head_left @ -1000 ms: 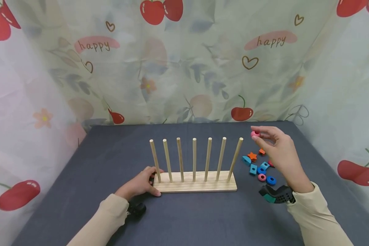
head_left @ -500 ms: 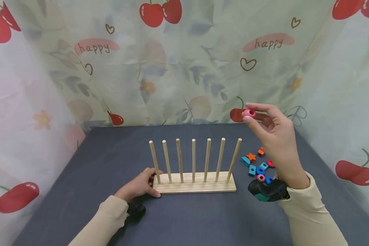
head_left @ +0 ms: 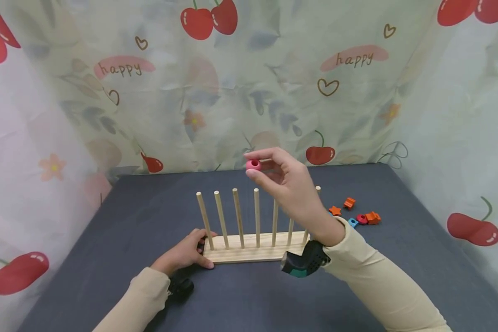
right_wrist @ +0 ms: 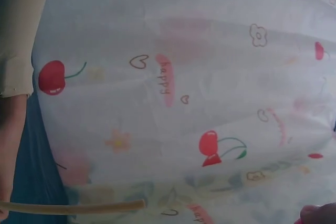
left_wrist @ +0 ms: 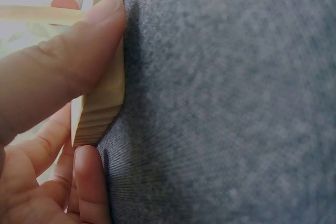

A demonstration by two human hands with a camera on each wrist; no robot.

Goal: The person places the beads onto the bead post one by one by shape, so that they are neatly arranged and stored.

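A pink bead [head_left: 249,166] with a hole through it is pinched between the thumb and fingertips of my right hand [head_left: 294,186]. This hand is raised above the middle of a wooden peg rack [head_left: 249,255], in front of its right-hand pegs. Upright pegs stand in a row along the rack's base. My left hand [head_left: 182,251] grips the base's left end. In the left wrist view the thumb [left_wrist: 73,56] lies along the base's edge [left_wrist: 105,98], with other fingers at its end. The right wrist view shows only a fingertip [right_wrist: 316,214] and one peg [right_wrist: 105,208].
On the dark table [head_left: 149,203], to the right, lie loose beads: an orange star [head_left: 334,210], an orange bead [head_left: 349,203], a red ring [head_left: 361,219] and a blue bead [head_left: 352,223]. My right forearm hides others. Printed cloth [head_left: 166,106] surrounds the table.
My right hand has lifted the pink bead from near the loose beads and carried it left, over the rack's middle. The left hand keeps its grip on the rack's end.
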